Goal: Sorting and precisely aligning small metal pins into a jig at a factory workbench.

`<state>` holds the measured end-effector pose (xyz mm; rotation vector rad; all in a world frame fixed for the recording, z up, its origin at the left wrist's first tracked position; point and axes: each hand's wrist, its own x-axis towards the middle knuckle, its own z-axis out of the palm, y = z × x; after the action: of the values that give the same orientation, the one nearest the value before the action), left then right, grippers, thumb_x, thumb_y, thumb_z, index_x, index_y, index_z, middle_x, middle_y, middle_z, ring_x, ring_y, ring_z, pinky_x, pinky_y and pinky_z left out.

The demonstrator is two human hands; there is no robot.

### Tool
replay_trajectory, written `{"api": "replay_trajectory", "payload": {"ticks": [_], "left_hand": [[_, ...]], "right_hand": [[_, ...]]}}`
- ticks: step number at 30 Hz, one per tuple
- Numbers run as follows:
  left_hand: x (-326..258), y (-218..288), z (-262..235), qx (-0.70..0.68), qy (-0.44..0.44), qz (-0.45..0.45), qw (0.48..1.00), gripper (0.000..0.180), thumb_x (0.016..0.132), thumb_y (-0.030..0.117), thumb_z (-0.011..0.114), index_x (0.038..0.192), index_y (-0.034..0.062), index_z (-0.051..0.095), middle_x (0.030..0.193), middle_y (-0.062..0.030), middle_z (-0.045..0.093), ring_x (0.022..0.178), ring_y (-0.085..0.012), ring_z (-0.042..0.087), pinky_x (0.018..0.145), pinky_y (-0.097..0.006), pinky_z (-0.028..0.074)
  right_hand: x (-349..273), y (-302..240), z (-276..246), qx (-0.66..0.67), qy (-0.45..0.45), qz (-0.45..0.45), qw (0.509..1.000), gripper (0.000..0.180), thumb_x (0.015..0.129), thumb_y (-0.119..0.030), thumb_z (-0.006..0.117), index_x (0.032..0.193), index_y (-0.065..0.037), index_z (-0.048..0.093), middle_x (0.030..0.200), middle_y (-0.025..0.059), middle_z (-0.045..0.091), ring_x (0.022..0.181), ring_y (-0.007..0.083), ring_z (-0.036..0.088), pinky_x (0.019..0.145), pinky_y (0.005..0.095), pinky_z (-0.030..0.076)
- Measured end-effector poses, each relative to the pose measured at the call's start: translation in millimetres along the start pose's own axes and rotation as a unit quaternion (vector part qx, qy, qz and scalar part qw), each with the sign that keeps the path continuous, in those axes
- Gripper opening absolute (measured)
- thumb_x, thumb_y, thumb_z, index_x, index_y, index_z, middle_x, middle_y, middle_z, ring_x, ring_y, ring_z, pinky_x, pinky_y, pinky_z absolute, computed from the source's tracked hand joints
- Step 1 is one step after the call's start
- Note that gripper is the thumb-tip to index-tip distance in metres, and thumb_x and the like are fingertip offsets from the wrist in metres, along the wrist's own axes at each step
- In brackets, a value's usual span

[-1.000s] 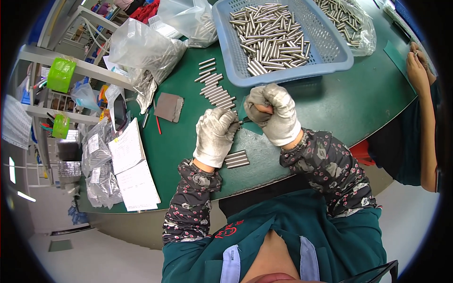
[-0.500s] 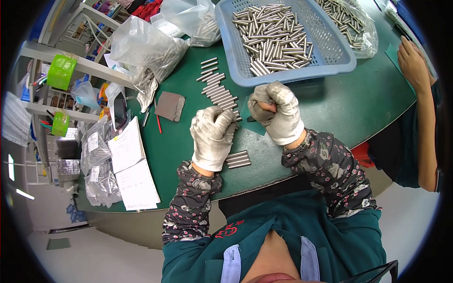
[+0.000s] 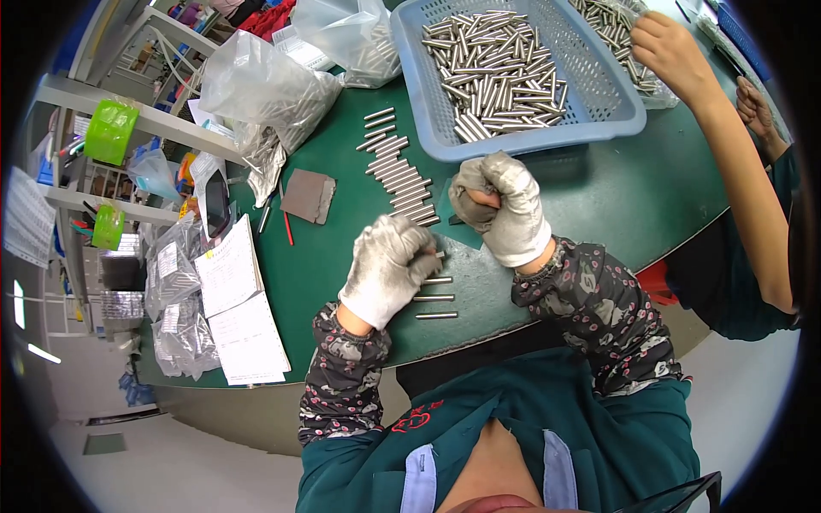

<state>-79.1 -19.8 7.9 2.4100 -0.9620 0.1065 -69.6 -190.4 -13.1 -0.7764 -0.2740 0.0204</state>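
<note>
Wearing grimy white gloves, you curl your left hand [image 3: 389, 267] around a short metal rod [image 3: 440, 254] whose tip alone peeks out above the green worktop [image 3: 342, 248], just over three loose rods [image 3: 434, 297]. Your right hand [image 3: 500, 205] is clenched in a fist; what it grips is hidden. A co-worker's arm [image 3: 735, 162] beside the blue basket [image 3: 616, 111] is cut off.

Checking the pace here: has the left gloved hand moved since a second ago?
Yes. The left hand has drawn back from the blue basket, toward the table's near edge.
</note>
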Motion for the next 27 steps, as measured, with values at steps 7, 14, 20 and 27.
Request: {"api": "replay_trajectory", "payload": {"ticks": [7,14,20,27], "left_hand": [[8.7,-13.2,20.4,0.073,0.081,-0.026,0.994,0.016,0.061,0.013,0.071,0.074,0.0103,0.063,0.073,-0.0033,0.056,0.073,-0.0239,0.053,0.065,-0.035,0.042],[7.5,-14.1,19.7,0.069,0.092,0.0,0.993,0.022,0.057,0.002,0.071,0.076,0.0067,0.06,0.073,-0.0062,0.056,0.071,-0.0256,0.053,0.062,-0.035,0.042],[7.7,-13.5,18.3,0.066,0.079,-0.024,0.994,0.018,0.06,0.011,0.071,0.076,0.0104,0.063,0.075,-0.0034,0.057,0.073,-0.0242,0.053,0.065,-0.036,0.043],[12.0,-17.0,16.8,0.115,0.135,-0.013,0.984,0.02,0.06,0.003,0.069,0.077,0.0069,0.059,0.076,-0.0061,0.056,0.071,-0.0252,0.053,0.063,-0.035,0.043]], "right_hand": [[0.4,0.0,-2.1,-0.001,-0.002,-0.022,1.0,0.046,0.084,-0.039,0.046,0.052,-0.011,0.03,0.048,-0.0027,0.023,0.043,0.01,0.023,0.044,0.0255,0.021],[-1.6,1.0,-3.1,0.007,-0.01,-0.025,1.0,0.045,0.083,-0.039,0.048,0.052,-0.011,0.029,0.05,-0.0028,0.024,0.043,0.0099,0.023,0.045,0.0248,0.022],[-2.1,2.1,-2.6,0.015,-0.022,-0.025,0.999,0.044,0.082,-0.039,0.049,0.054,-0.011,0.029,0.051,-0.0029,0.024,0.044,0.0097,0.024,0.046,0.0248,0.023],[-1.8,0.8,-0.2,0.008,0.003,-0.044,0.999,0.042,0.082,-0.038,0.049,0.055,-0.011,0.029,0.052,-0.0029,0.024,0.045,0.0098,0.024,0.048,0.0252,0.025]]}}
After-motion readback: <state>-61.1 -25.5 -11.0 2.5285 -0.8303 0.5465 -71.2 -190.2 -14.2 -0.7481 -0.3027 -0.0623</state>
